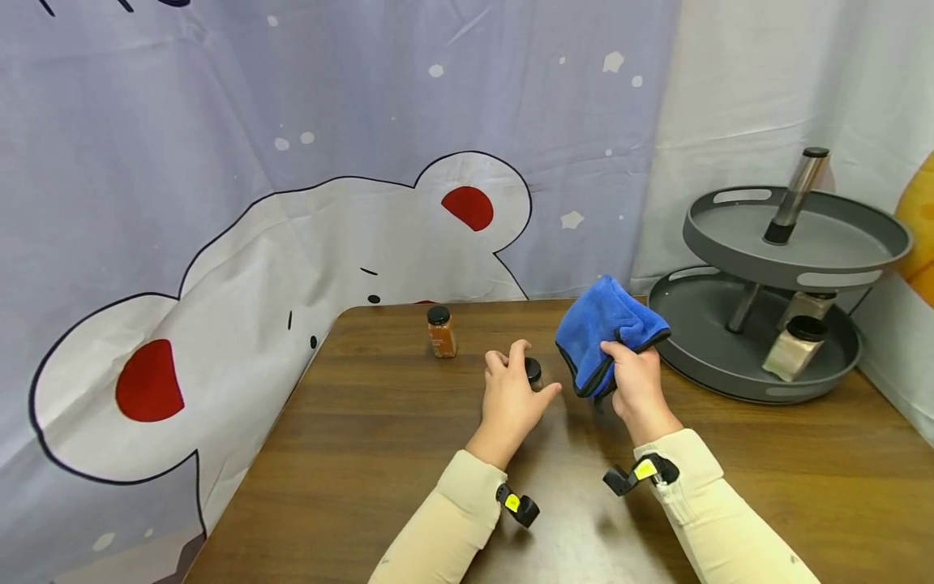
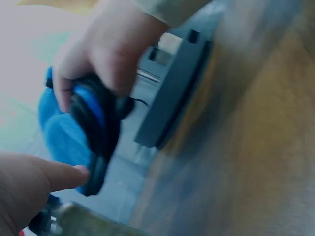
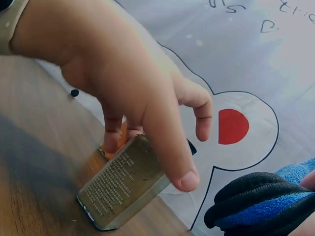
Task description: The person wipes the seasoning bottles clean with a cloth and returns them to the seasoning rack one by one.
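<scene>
My left hand (image 1: 508, 399) is spread over a spice jar with a black lid (image 1: 533, 371), thumb and fingers apart. In the right wrist view the jar (image 3: 125, 187) shows a greenish-brown side with printed text; the left thumb (image 3: 179, 164) extends past its upper end, with other fingers behind. Much of the jar is hidden by the hand in the head view. My right hand (image 1: 635, 385) grips a folded blue cloth with black edging (image 1: 601, 328), held up just right of the jar. In the left wrist view, the left thumb overlaps the cloth's lower edge (image 2: 93, 182).
An orange-brown spice jar (image 1: 442, 334) stands near the table's back edge, left of the hands. At the right is a grey two-tier round tray (image 1: 730, 369), with two dark-lidded jars (image 1: 795, 349) on its lower tier. A printed curtain (image 1: 350, 219) hangs behind the wooden table (image 1: 350, 454).
</scene>
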### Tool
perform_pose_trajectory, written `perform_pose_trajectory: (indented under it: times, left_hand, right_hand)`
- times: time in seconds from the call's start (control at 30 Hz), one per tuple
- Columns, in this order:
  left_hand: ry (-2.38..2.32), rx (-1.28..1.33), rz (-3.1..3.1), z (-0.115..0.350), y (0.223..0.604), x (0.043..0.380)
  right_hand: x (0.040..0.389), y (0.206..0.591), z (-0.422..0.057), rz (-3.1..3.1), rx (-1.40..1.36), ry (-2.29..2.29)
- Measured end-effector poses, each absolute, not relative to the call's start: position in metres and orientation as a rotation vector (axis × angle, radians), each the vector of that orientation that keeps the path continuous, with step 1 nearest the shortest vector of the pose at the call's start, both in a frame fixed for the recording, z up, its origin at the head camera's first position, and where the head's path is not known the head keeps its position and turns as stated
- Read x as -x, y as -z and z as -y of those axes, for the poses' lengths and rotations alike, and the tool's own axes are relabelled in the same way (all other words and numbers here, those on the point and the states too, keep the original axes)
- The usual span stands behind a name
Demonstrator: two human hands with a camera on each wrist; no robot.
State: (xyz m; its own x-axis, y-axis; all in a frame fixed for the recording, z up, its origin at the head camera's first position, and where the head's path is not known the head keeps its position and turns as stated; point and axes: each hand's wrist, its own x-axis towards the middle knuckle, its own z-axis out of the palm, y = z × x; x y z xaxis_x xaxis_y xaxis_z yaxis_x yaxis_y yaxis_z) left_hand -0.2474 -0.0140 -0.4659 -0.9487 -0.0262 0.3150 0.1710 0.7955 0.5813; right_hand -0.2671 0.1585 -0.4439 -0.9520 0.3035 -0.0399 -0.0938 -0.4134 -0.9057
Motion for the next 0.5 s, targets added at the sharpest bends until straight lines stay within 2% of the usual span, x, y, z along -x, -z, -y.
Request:
perform_pose_trajectory:
  times: [0.5]
  left_hand:
    - [0.978,0.191,2.604,0.0194,0.4747,0.2561]
  right_hand:
    - [0.269,0.4474,-0.1575,1.522,0.261,-2.431]
